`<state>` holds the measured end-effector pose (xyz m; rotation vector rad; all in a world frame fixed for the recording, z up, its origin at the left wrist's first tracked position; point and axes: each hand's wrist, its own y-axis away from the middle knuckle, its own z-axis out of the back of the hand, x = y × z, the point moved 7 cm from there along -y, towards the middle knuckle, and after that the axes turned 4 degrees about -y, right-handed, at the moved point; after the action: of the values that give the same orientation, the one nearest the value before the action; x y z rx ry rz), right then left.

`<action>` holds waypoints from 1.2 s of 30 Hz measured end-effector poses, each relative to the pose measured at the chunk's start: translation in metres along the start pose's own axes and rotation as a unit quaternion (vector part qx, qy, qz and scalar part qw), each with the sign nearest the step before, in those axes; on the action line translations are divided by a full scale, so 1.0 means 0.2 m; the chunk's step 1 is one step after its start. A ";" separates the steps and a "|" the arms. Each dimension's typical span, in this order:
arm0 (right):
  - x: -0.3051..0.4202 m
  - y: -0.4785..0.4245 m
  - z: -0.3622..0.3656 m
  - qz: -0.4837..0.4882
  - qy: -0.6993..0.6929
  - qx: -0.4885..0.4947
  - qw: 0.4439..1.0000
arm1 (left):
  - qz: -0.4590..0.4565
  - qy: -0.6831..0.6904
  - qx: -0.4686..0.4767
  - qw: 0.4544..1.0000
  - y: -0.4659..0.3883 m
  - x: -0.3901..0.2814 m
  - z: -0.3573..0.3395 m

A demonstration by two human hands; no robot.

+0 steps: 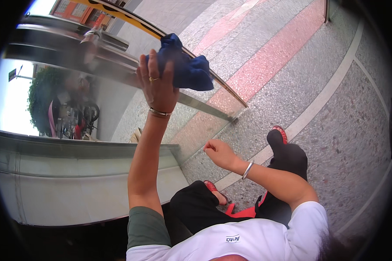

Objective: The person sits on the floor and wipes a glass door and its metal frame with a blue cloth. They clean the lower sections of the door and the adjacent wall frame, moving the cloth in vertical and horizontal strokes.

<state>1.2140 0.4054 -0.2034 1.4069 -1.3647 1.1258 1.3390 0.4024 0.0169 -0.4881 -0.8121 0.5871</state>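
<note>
My left hand [158, 81] is raised against a glass door or panel [212, 98], its fingers spread over a crumpled dark blue cloth [196, 73]. Part of the cloth hangs out to the right, close to the panel's narrow metal edge strip [230, 91]. A wide metal band [111, 60] crosses the glass to the left of this hand. Lower down, my right hand [222, 155] hovers in front of my body with its fingers curled in. Nothing shows in it, though its palm side is partly hidden.
A pale ledge [85, 192] runs along the lower left beside my arm. Speckled terrazzo floor [330, 137] with pink and white bands spreads to the right. My feet in red sandals [282, 133] stand on it. Motorcycles [81, 114] and a tree [45, 94] show through the glass.
</note>
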 end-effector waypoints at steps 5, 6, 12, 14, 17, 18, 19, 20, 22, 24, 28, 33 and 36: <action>0.04 0.02 0.04 -0.009 0.010 0.012 1.000 | -0.066 0.026 0.023 0.997 0.12 -0.23 -0.26; 0.03 0.02 0.05 -0.011 0.008 0.011 1.000 | -0.069 0.032 0.034 0.997 0.15 -0.26 -0.30; 0.05 0.04 0.03 0.000 0.051 0.028 0.998 | -0.114 0.070 0.122 0.984 0.36 -0.42 -0.54; 0.07 0.06 0.02 0.004 0.071 0.032 0.997 | -0.120 0.082 0.128 0.981 0.42 -0.45 -0.62; 0.09 0.10 -0.01 0.028 0.104 0.045 0.993 | -0.127 0.074 0.143 0.979 0.47 -0.50 -0.67; 0.11 0.10 -0.02 0.042 0.119 0.047 0.991 | -0.135 0.065 0.146 0.978 0.47 -0.52 -0.70; 0.12 0.11 -0.02 0.055 0.133 0.049 0.988 | -0.147 0.069 0.154 0.975 0.49 -0.54 -0.73; 0.11 0.13 -0.03 0.061 0.133 0.066 0.987 | -0.158 0.076 0.169 0.970 0.52 -0.58 -0.77; 0.15 0.14 -0.02 0.065 0.151 0.087 0.983 | -0.178 0.084 0.199 0.960 0.59 -0.63 -0.85; 0.18 0.16 -0.02 0.060 0.167 0.122 0.977 | -0.194 0.095 0.230 0.949 0.70 -0.69 -0.94; 0.19 0.16 0.01 0.086 0.277 0.128 0.948 | -0.208 0.113 0.265 0.935 0.87 -0.83 -1.10; 0.24 0.18 0.04 0.098 0.402 0.140 0.900 | -0.240 0.128 0.288 0.918 1.13 -0.98 -1.33; 0.23 0.21 0.05 0.081 0.426 0.198 0.879 | -0.263 0.128 0.278 0.915 1.21 -1.09 -1.43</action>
<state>1.1727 0.3831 -0.1614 0.8452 -0.6280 1.9157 1.3720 0.3888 -0.4149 0.1810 -0.4600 0.2216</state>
